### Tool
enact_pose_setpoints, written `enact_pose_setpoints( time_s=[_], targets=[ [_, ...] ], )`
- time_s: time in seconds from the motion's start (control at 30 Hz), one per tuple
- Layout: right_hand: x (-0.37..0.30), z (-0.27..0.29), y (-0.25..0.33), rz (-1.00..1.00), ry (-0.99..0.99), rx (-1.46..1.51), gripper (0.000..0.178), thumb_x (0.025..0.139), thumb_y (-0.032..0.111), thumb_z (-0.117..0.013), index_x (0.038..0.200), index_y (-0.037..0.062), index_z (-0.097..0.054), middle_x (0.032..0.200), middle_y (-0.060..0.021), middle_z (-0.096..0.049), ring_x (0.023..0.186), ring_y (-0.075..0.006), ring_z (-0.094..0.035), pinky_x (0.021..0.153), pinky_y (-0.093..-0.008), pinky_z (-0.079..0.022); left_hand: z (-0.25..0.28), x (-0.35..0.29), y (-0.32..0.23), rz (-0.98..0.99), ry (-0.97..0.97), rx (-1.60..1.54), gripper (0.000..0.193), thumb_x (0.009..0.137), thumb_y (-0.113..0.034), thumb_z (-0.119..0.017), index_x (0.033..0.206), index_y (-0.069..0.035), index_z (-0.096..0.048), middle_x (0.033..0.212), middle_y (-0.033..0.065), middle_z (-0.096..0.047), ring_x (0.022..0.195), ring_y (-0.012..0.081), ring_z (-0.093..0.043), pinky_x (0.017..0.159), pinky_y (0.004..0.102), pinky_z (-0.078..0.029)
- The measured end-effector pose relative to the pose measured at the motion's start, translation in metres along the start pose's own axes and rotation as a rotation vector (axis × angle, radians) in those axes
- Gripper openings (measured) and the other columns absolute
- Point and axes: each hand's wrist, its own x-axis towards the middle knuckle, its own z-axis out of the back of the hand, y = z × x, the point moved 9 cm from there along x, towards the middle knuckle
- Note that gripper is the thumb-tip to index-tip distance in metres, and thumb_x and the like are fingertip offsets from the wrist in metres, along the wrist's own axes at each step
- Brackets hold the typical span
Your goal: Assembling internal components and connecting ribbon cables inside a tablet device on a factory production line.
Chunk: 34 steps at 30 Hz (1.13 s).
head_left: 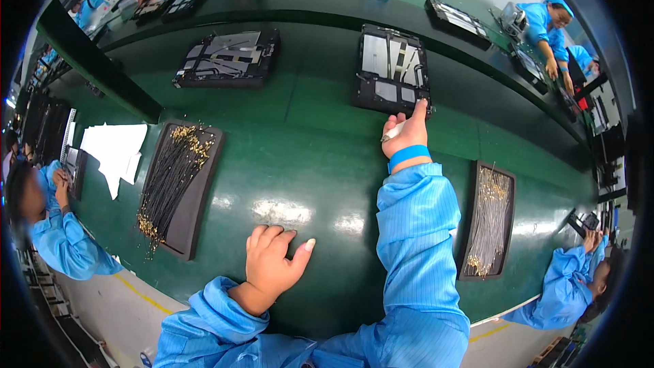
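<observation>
My right hand (407, 133) reaches forward over the green workbench, palm partly up. One finger stretches to the near right corner of a black tray (366, 95) holding silver and grey device parts, seemingly touching it. The other fingers curl around a small white stick-like thing (393, 131) with a darkish tip; its exact kind is unclear. A blue band (409, 155) circles that wrist. My left hand (274, 262) rests on the near part of the bench, fingers loosely bent, thumb spread away, nothing in it. The left thumb's tip looks white.
Left of me, a dark tray (182, 238) carries black cables with gold ends; another tray (466, 269) of grey cables lies right. White sheets (112, 153) sit at the left. A second device tray (228, 60) lies far left. Co-workers in blue sit around; a dark-green post (102, 61) stands left.
</observation>
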Motion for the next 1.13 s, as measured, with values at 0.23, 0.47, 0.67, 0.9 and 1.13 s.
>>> enact_pose_setpoints(
  time_s=[0.23,0.47,0.67,0.9,1.13],
  targets=[
    [-0.069,0.007,-0.071,-0.219,0.361,-0.272,0.032,0.073,0.046,-0.050,0.085,0.0163,-0.044,0.067,-0.0015,-0.047,0.047,-0.0135,-0.043,0.037,-0.0249,-0.034,0.004,-0.005,0.035,0.199,-0.014,-0.221,0.024,0.069,-0.027,-0.058,0.068,-0.003,-0.057,0.064,0.0082,-0.052,0.067,0.0253,-0.048,0.063,0.0332,-0.038],
    [-0.210,0.117,-0.131,-0.598,0.433,-0.482,0.044,0.078,0.048,-0.043,0.103,0.0127,-0.040,0.072,-0.0045,-0.048,0.050,-0.0134,-0.045,0.037,-0.0249,-0.036,-0.050,-0.003,0.027,0.923,0.158,-1.844,0.042,0.084,-0.040,-0.036,0.113,-0.010,-0.038,0.102,0.0085,-0.050,0.085,0.0218,-0.052,0.075,0.0381,-0.042],
    [-0.259,0.180,-0.160,-0.696,0.882,-1.056,0.040,0.080,0.032,-0.049,0.105,0.0017,-0.044,0.078,-0.0037,-0.050,0.055,-0.0087,-0.047,0.044,-0.0208,-0.040,-0.012,-0.006,0.011,0.736,0.333,-1.713,0.037,0.085,-0.029,-0.037,0.108,-0.002,-0.042,0.097,0.0122,-0.054,0.083,0.0209,-0.056,0.071,0.0353,-0.048],
    [-0.281,0.163,-0.171,-0.424,1.330,-1.381,0.048,0.081,0.036,-0.045,0.111,-0.0012,-0.042,0.072,-0.0064,-0.052,0.061,-0.0133,-0.049,0.055,-0.0260,-0.042,0.025,0.025,0.059,0.253,0.169,-0.482,0.038,0.081,-0.028,-0.045,0.102,0.004,-0.048,0.096,0.0152,-0.055,0.088,0.0297,-0.053,0.076,0.0340,-0.042],
    [-0.271,0.179,-0.187,-0.895,1.124,-1.203,0.049,0.082,0.038,-0.041,0.119,0.0053,-0.035,0.088,-0.0058,-0.050,0.057,-0.0096,-0.047,0.047,-0.0213,-0.041,0.095,0.027,0.194,0.568,-0.114,0.483,0.036,0.072,-0.037,-0.054,0.091,-0.007,-0.059,0.091,0.0164,-0.056,0.090,0.0304,-0.051,0.083,0.0422,-0.034]
  ],
)
